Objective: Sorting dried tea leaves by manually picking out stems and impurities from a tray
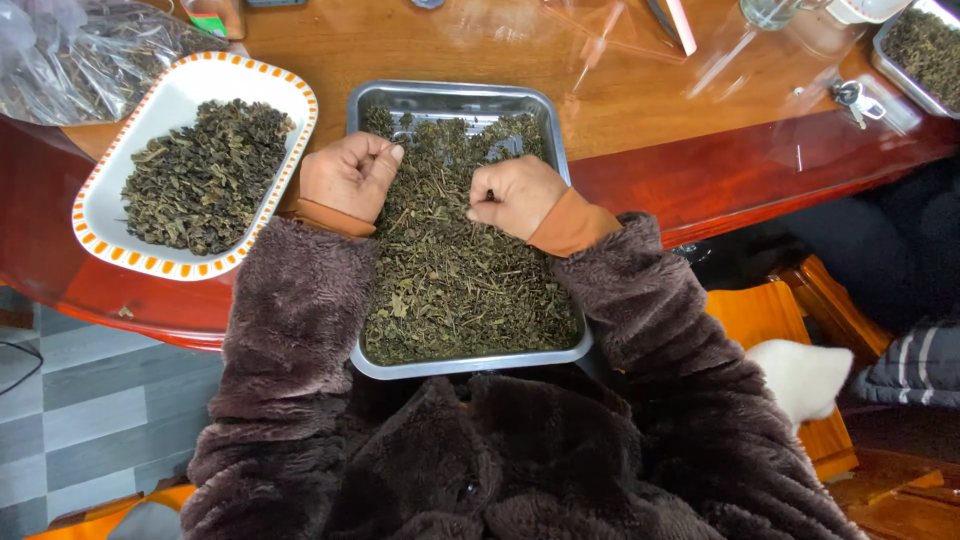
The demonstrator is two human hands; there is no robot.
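Two hands sort dried green leaves in a metal tray.

The left hand (pixel 348 175) is curled into a loose fist at the left rim of the metal tray (pixel 455 98), with the fingers folded in over the dried leaves (pixel 455 285); whether it holds some leaves inside I cannot tell; the right hand (pixel 515 195) rests on the heap near the middle, with the fingers bent and the thumb pressed to the fingertips — it seems to pinch a small bit of leaf. The tray stands at the near edge of the wooden table (pixel 640 95), just in front of the person; the leaves fill most of it. To the left, just beside the tray, a white oval dish (pixel 175 100) with an orange patterned rim holds a smaller pile of the same leaves; a clear plastic bag (pixel 70 60) of leaves lies behind it — at the far left corner.
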